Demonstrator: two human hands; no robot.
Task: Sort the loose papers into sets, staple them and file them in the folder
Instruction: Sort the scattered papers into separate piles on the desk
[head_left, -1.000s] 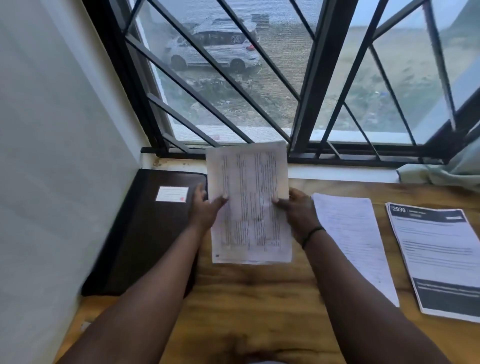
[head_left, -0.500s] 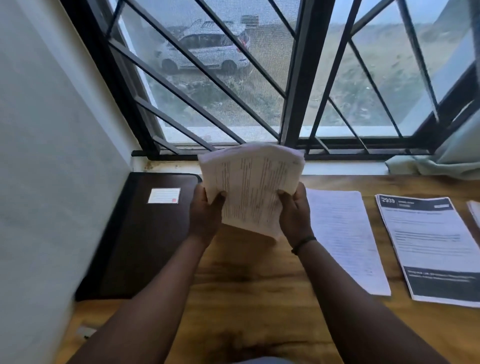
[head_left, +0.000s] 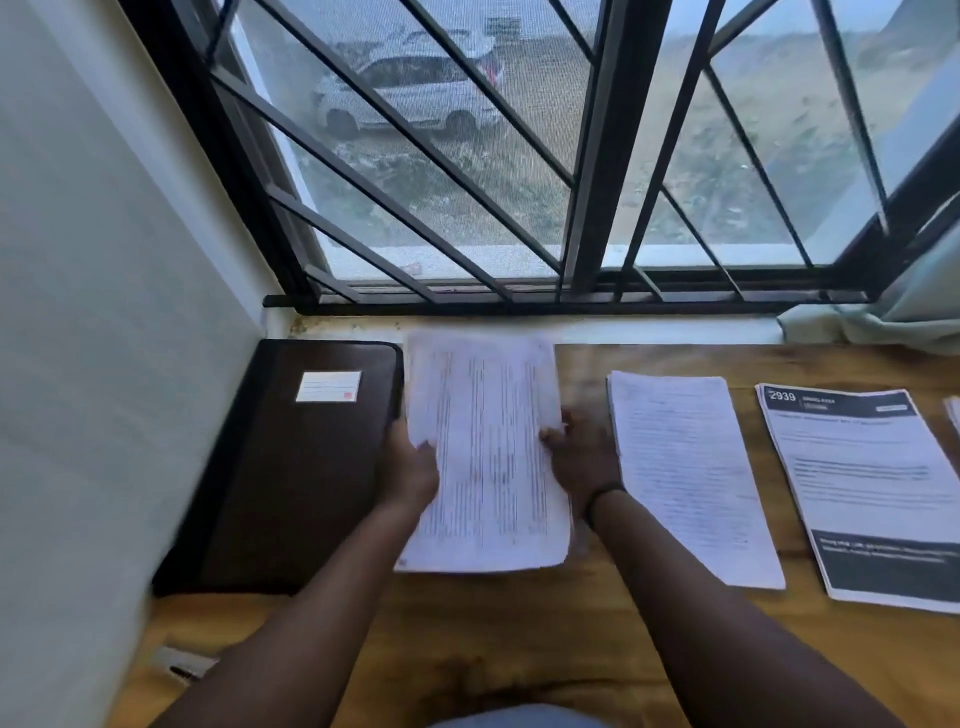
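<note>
The sheaf (head_left: 485, 457), held up and bowed half a second ago, now lies flat and low over the tabletop (head_left: 519, 649), between the closed folder (head_left: 291, 467) on the left and a second set (head_left: 691, 478) on the right. The left hand (head_left: 410, 470) pinches its left edge; the right hand (head_left: 582, 460) holds its right edge, fingers partly hidden. This set looks squared and ready for stapling, though no stapler is clearly in view.
</note>
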